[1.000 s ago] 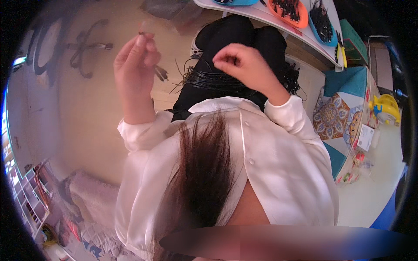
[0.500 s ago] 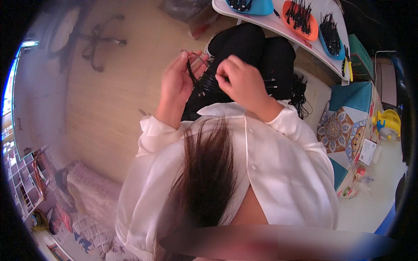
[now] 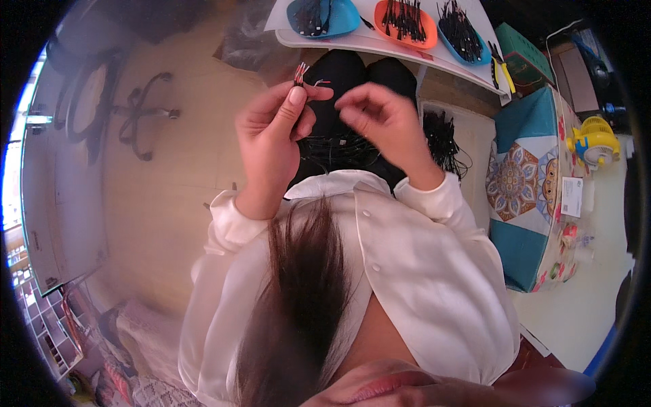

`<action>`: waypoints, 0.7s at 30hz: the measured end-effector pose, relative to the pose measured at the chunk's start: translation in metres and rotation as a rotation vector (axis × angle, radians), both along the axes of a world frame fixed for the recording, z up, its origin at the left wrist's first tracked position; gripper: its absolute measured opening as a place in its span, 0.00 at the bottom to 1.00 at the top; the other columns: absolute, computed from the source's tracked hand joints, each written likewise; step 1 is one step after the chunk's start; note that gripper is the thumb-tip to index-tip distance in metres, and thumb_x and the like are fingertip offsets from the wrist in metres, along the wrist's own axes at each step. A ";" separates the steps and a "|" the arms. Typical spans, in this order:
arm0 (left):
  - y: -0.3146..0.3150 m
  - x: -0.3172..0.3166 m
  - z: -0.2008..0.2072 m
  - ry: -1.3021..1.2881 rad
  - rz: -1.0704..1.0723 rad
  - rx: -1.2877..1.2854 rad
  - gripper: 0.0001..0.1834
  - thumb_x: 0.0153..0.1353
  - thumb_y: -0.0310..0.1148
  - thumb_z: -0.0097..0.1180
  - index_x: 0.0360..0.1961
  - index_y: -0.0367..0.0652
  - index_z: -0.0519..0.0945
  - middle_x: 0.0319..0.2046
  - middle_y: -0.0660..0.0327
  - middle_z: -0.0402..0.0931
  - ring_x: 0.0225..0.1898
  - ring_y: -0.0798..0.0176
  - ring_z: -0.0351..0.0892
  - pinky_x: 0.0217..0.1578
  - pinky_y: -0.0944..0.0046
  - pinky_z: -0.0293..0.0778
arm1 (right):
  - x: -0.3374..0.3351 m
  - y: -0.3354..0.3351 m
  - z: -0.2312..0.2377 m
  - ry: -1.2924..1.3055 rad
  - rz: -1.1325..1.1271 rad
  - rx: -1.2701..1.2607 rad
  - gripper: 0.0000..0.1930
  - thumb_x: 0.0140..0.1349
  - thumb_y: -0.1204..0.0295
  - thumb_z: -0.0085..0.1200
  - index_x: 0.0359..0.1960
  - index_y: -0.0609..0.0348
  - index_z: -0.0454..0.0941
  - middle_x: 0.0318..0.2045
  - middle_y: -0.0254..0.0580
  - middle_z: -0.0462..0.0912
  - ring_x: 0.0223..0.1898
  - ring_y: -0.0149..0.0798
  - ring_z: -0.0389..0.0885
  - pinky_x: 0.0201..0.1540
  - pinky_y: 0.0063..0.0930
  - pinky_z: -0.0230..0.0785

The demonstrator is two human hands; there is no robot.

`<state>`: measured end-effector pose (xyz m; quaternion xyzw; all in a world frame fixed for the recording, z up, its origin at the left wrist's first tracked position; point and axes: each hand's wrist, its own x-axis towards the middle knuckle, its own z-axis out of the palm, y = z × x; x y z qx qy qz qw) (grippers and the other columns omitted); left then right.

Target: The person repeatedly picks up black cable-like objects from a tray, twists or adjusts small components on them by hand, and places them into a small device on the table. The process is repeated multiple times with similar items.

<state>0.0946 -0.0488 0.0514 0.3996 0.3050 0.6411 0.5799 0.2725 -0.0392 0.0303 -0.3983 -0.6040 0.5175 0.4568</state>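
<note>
My left hand [image 3: 271, 132] is closed in a pinch, thumb against the forefinger, round a small bunch of thin black cables [image 3: 299, 82]. Their bare ends, red and white wires, stick up past the fingertips. One wire end splays off to the right along the forefinger. Just right of it, apart from the bunch, hovers my right hand [image 3: 390, 125]; its fingers are loosely bent and slightly blurred, thumb and forefinger apart, with nothing seen between them. Below both hands, more black cables [image 3: 332, 150] with small connectors lie across my lap on black trousers.
A white table [image 3: 352, 41] ahead bears a blue tray [image 3: 347, 20], an orange tray [image 3: 428, 37] and another blue tray [image 3: 483, 54], all holding black cables. Yellow-handled pliers [image 3: 505, 71] lie at its corner. A cable heap [image 3: 444, 139] and a yellow fan [image 3: 597, 142] are at right.
My left hand has raised the cables and turned them, so the coloured wire ends now point up. My right hand has shifted slightly right and its fingers have loosened. The view has shifted, bringing more table in.
</note>
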 end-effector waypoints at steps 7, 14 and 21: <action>-0.011 0.007 0.001 0.011 -0.077 0.079 0.09 0.66 0.27 0.52 0.41 0.32 0.80 0.34 0.51 0.82 0.19 0.73 0.65 0.19 0.76 0.58 | -0.001 0.002 0.033 0.297 0.116 -0.073 0.10 0.62 0.69 0.60 0.39 0.64 0.81 0.29 0.29 0.80 0.29 0.19 0.73 0.33 0.14 0.67; -0.020 0.004 0.007 -0.102 -0.151 -0.114 0.09 0.66 0.27 0.52 0.41 0.32 0.80 0.31 0.50 0.82 0.19 0.72 0.66 0.19 0.75 0.59 | -0.002 -0.001 0.034 0.159 -0.024 0.209 0.06 0.61 0.73 0.60 0.36 0.63 0.80 0.29 0.27 0.79 0.27 0.16 0.71 0.30 0.11 0.64; -0.021 -0.002 0.013 -0.207 -0.410 -0.253 0.09 0.66 0.27 0.52 0.40 0.31 0.80 0.28 0.54 0.80 0.19 0.73 0.64 0.20 0.75 0.57 | 0.003 0.003 0.034 0.118 0.012 0.494 0.04 0.60 0.78 0.59 0.36 0.63 0.80 0.33 0.30 0.79 0.28 0.18 0.70 0.31 0.13 0.62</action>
